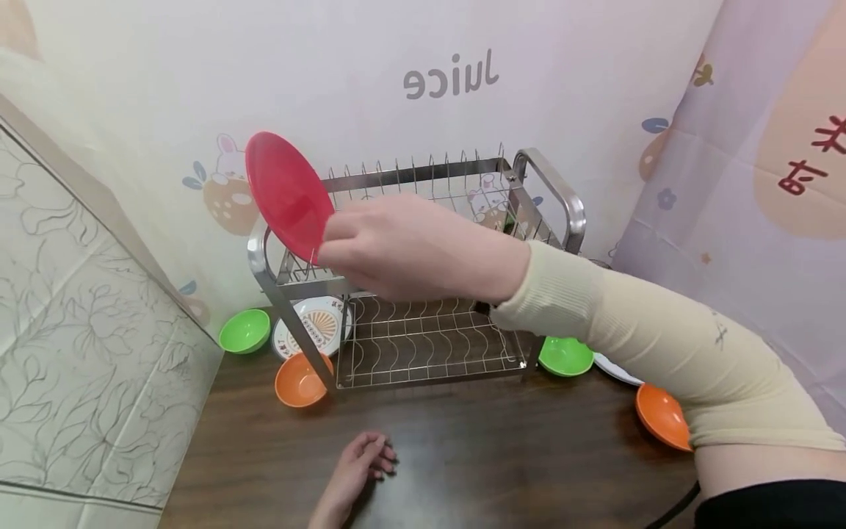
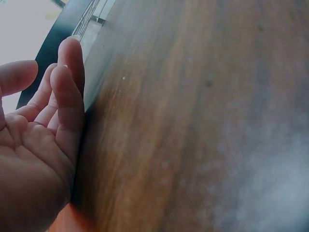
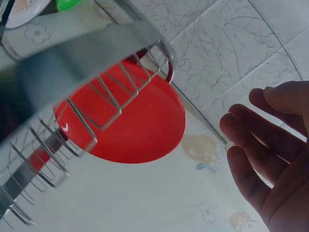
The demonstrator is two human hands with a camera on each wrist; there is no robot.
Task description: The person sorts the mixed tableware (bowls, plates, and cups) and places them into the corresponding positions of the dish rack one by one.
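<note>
A red plate (image 1: 291, 195) leans upright at the left end of the upper tier of a metal dish rack (image 1: 432, 176). In front of that tier hovers my right hand (image 1: 403, 246), beside the plate's lower right edge. Seen from the right wrist, the hand (image 3: 275, 150) holds nothing; its relaxed fingers are apart from the red plate (image 3: 140, 116) and the rack's wires. My left hand (image 1: 353, 470) rests on the wooden table (image 1: 463, 448) in front of the rack. The left wrist view shows that hand (image 2: 41, 140) with loosely bent fingers and nothing in them.
Left of the rack are a green bowl (image 1: 244, 330), a patterned white plate (image 1: 324, 327) and an orange bowl (image 1: 300, 382). Right of it stand another green bowl (image 1: 566, 358), a white plate (image 1: 616, 369) partly hidden by my sleeve, and another orange bowl (image 1: 663, 416). A tiled wall (image 1: 86, 330) borders the left.
</note>
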